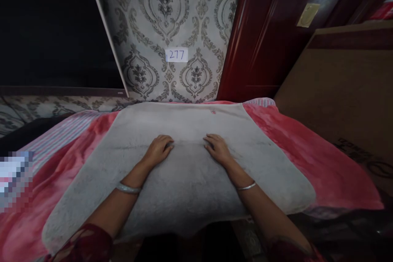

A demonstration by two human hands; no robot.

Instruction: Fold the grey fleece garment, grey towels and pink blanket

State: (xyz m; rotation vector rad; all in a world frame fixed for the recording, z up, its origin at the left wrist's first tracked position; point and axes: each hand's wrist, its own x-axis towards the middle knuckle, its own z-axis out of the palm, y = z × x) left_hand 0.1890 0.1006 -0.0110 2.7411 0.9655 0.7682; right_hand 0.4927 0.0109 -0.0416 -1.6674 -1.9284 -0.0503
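Observation:
A light grey plush cloth [190,180] lies spread out before me, with a small red mark [213,111] near its far edge. My left hand [159,149] rests on the cloth left of the middle, fingers stretched forward and slightly bent, holding nothing. Opposite it, my right hand [217,148] lies on the same cloth with its fingers apart and nothing in them. A gap of bare cloth separates the two hands. Each wrist wears a silver bangle. The near edge of the cloth hangs down toward me.
Beneath the cloth lies a red-pink blanket [319,159] over a striped sheet [66,129]. A dark screen [55,28] stands at the left. Behind is patterned wallpaper [167,75] with a paper label [177,54] reading 277. A dark red door [264,28] and a large cardboard box [344,90] stand right.

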